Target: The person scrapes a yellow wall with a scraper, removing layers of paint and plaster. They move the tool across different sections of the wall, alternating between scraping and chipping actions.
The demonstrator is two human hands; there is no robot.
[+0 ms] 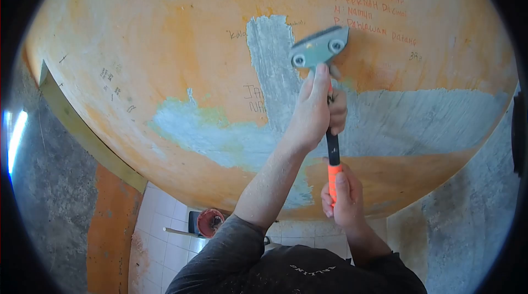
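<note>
A long-handled wall scraper (319, 49) with a wide grey-green head and two round screws lies against the orange painted wall (209, 52). Just below the head, my left hand (322, 104) is closed around the upper shaft, thumb pointing up toward the blade. My right hand (345, 198) grips the orange lower handle (334, 178). Beside the head runs a vertical strip of bare grey wall (272, 57) with ragged paint edges. A broad horizontal band of exposed grey (418, 121) crosses behind the shaft.
Red handwriting (374, 11) marks the upper right of the wall. On the tiled floor (159, 211) stands a reddish bucket (210, 222), with a pale stick (181, 232) beside it. A wall edge (88, 129) runs down the left, and paint debris lies on the tiles.
</note>
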